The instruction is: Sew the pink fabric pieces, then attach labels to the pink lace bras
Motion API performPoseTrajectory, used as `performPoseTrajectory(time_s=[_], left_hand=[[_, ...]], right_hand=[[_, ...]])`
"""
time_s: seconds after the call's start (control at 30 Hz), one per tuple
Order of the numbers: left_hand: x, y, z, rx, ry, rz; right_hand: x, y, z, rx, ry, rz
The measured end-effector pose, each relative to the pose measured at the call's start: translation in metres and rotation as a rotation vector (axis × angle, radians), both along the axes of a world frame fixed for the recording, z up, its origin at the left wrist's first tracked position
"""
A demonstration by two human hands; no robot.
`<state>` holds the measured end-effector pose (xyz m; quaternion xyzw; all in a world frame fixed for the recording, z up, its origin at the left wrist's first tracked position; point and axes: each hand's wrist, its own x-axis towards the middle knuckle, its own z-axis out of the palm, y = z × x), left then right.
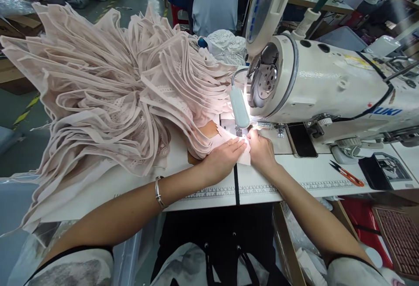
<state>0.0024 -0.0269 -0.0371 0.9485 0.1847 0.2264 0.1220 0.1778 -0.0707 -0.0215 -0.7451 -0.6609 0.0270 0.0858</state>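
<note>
Beside the needle area of a white sewing machine, a pale pink fabric piece lies on the machine bed under both hands. My left hand rests flat on it, fingers stretched out toward the needle. Thumb and fingers of my right hand pinch the right edge of the same piece. A small lamp lights this spot and partly hides the needle and presser foot. Left of the machine, a large heap of pale pink lace-trimmed fabric pieces spreads over the table and reaches my left hand.
Orange thread snips and a dark phone lie right of my hands. A printed ruler runs along the table's front edge. White lace is piled behind the heap. A person in a light blue shirt is across from me.
</note>
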Motion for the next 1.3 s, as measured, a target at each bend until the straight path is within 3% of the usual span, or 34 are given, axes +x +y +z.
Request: performPoseTrajectory(time_s=[0.17,0.47,0.57,0.67,0.77,0.87,1.03,1.17,1.3], left_hand=[[0.002,-0.006,0.003,0.188,0.171,0.013],[0.005,-0.006,0.006,0.338,0.237,0.033],[0.006,-0.003,0.006,0.322,0.224,0.015],[0.007,0.000,0.002,0.290,0.202,-0.012],[0.008,0.002,-0.003,0.238,0.160,-0.019],[0.008,0.002,-0.001,0.200,0.135,-0.003],[0.005,0.004,0.013,0.186,0.181,0.161],[0.007,0.003,0.017,0.230,0.225,0.057],[0.015,-0.001,0.014,0.309,0.204,0.015]], right_hand=[[0.001,0.000,0.001,0.031,0.049,-0.008],[0.004,0.000,0.008,-0.057,0.110,-0.013],[0.016,-0.005,0.014,-0.076,0.265,0.121],[0.031,-0.013,0.012,0.037,0.322,0.339],[0.038,-0.019,0.002,0.202,0.240,0.424],[0.034,-0.020,-0.007,0.273,0.147,0.465],[0.023,-0.016,-0.006,0.333,-0.052,0.410],[0.020,-0.013,-0.003,0.320,-0.212,0.400],[0.021,-0.010,-0.003,0.315,-0.230,0.424]])
